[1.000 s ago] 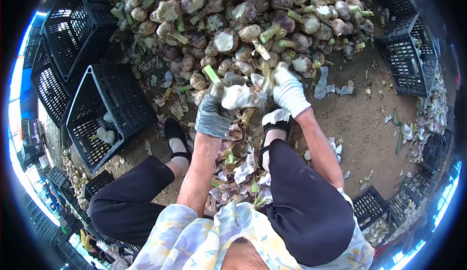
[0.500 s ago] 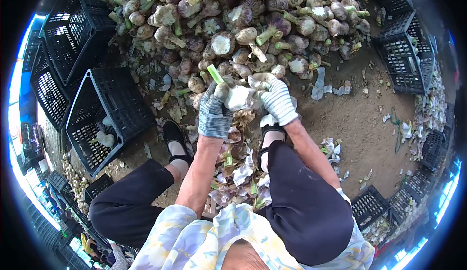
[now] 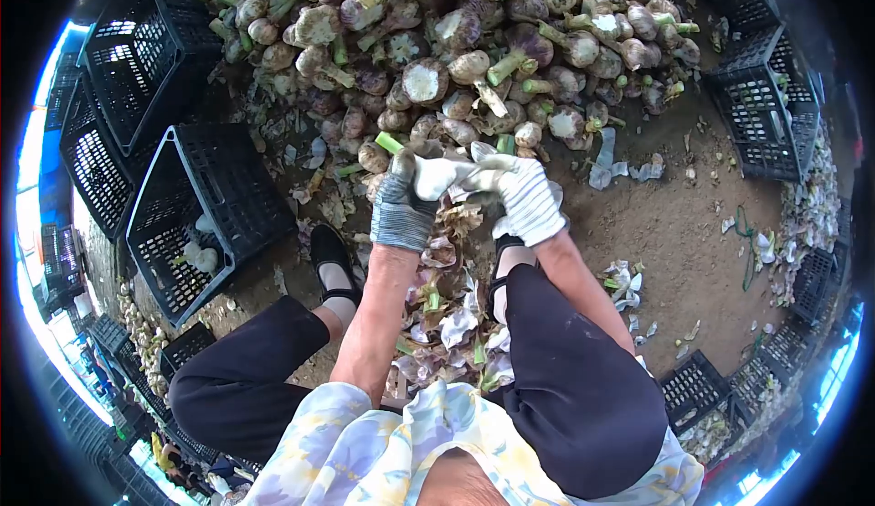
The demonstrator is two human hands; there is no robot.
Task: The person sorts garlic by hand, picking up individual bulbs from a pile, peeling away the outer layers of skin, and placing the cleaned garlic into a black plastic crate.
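Note:
A white garlic bulb [image 3: 435,177] with a cut green stem [image 3: 389,143] is gripped in my left hand [image 3: 403,207], which wears a grey striped knit glove. My right hand [image 3: 527,198], in a paler striped glove, has its fingers closed at the bulb's right side, apparently on its outer skin; the fingertips partly hide what they pinch. Both hands are held above the near edge of a big heap of unpeeled garlic [image 3: 424,82]. Shed skins and stem bits [image 3: 456,328] lie below, between my feet.
A black plastic crate [image 3: 228,205] tipped at the left holds a few white bulbs [image 3: 200,258]. More crates are stacked behind it [image 3: 137,59]. Another crate [image 3: 766,109] stands at the right, near scattered skins [image 3: 624,284] and a green cord [image 3: 749,246] on the dirt floor.
My right hand has turned and its fingers have moved across the bulb's right side. The bulb has tilted slightly left in my left hand, with its stem lower.

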